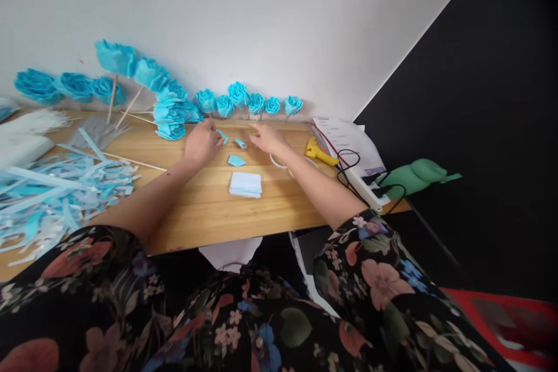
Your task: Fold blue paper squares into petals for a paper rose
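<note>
My left hand (204, 142) is low over the wooden table, its fingers curled at a small curved blue crepe-paper piece (223, 136). To the right, my right hand (267, 138) has its fingers apart, with nothing visible between them. A small rolled blue piece (240, 143) lies between the two hands. Closer to me are a flat blue paper petal (236, 160) and a stack of white and pale blue paper pieces (245, 184). Behind the hands, several blue paper roses (238, 95) on sticks stand along the wall.
Larger blue paper flowers (117, 58) on wooden sticks lean at the left. Shredded blue and white paper strips (65, 192) cover the left side. A yellow glue gun (320, 151), a white power strip (368, 186) with cables, printed sheets (349, 142) and a green object (416, 177) occupy the right.
</note>
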Motion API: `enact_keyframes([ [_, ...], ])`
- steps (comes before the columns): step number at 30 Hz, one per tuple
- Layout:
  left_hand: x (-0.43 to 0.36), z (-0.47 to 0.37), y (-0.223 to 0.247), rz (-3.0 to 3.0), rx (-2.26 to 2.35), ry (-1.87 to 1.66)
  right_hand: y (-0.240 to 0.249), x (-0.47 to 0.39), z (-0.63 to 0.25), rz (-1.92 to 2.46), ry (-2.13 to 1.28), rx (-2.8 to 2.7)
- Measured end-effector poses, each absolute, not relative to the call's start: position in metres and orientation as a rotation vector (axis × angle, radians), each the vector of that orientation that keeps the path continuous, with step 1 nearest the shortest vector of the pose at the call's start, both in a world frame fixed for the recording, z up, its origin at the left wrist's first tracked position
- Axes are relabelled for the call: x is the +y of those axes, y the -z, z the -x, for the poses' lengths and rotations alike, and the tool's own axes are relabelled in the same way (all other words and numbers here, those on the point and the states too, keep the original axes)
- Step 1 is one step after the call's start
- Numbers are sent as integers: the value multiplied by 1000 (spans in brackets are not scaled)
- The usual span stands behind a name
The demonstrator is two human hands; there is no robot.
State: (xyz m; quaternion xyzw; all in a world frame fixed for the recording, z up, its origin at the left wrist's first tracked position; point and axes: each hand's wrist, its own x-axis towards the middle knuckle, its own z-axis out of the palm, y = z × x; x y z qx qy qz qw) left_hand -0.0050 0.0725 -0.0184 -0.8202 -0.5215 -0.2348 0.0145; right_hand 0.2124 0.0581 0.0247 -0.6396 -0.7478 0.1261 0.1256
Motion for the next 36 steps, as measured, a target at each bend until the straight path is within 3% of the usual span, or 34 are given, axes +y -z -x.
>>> enact_keyframes([
  [3, 69, 10, 21, 2553, -1647, 864, -25, 40, -211, 1819, -77, -2305],
  [7, 66, 16, 22, 2521, -1659, 1029, -29, 16, -208, 1567, -271, -2447],
  [14, 63, 25, 30, 2556, -1665, 1046, -20, 5, -194, 1860, -333, -2414],
  [23, 70, 37, 31, 2545, -1729, 1188, -24, 26, -211, 1680, -495, -2280],
  [29, 74, 39, 31, 2572, -1749, 1164, -46, 60, -230, 1749, -379, -2491],
  [36, 72, 41, 30, 2580, -1777, 1186, -16, 86, -222, 1656, -396, -2394],
])
